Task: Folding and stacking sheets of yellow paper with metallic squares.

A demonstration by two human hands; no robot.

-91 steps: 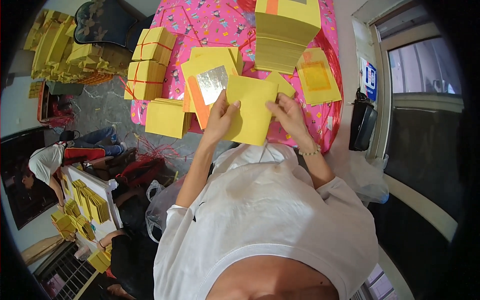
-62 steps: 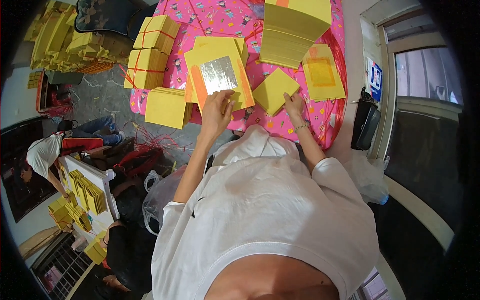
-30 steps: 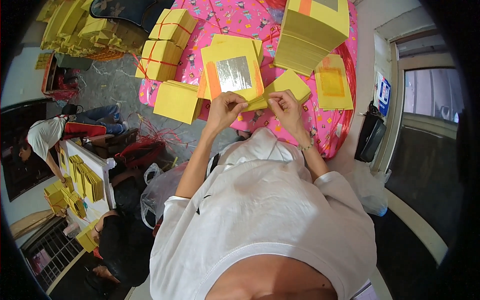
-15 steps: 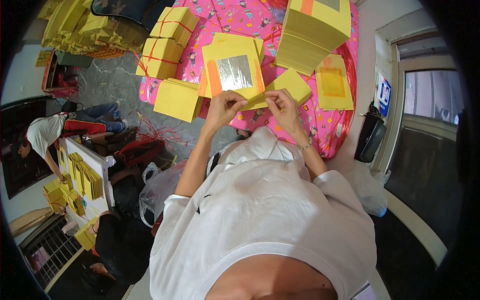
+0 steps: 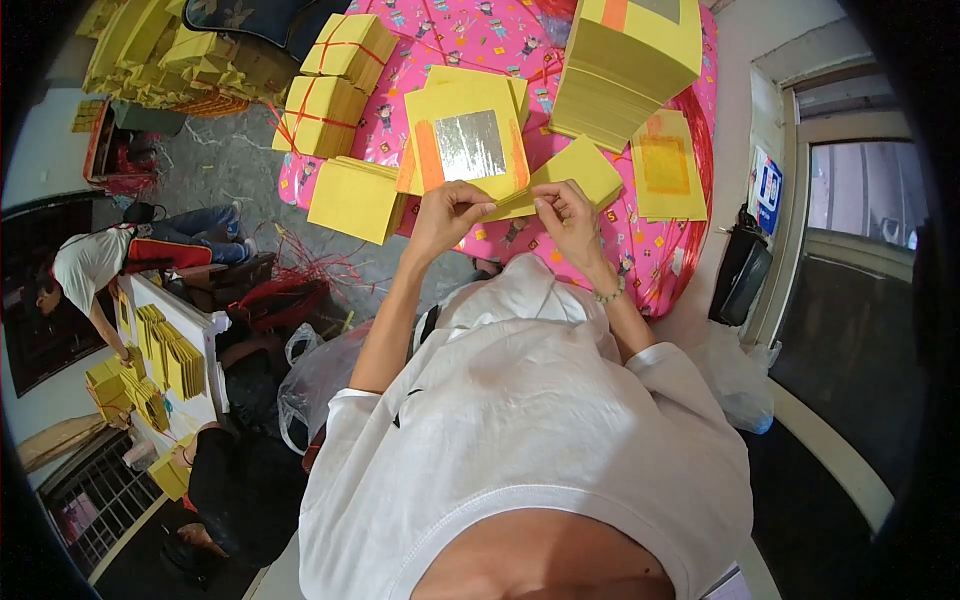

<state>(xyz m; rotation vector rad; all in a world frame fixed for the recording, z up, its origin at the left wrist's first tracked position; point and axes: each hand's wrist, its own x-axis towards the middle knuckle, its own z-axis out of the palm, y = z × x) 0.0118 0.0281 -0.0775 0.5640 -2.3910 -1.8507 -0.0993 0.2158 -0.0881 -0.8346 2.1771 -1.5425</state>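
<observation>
A yellow paper sheet [image 5: 421, 108] with a silver square and orange bands lies on other yellow sheets ahead of me. At its near edge, my left hand [image 5: 450, 218] is closed, thumb and fingertips pinched on the paper. My right hand [image 5: 572, 218], a beaded bracelet on its wrist, is just to the right with thumb and forefinger close together by the sheet's near right corner. Whatever those right fingertips hold is too small to make out. Beyond the right hand rests a slanted yellow paper stack [image 5: 585, 172]. Another yellow stack [image 5: 350, 200] sits left of my left hand.
A pink patterned cover [image 5: 398, 40] lies under the papers. A tall yellow stack [image 5: 615, 95] rises at the far right, and red-tied bundles [image 5: 325, 112] stand at the left. Two people work at a white table [image 5: 205, 400] on the left. Right is a window [image 5: 865, 190].
My right fingertips have shifted very slightly to the right. My left hand and the sheet stay put. The dark-sleeved person at the left has moved a hand a little.
</observation>
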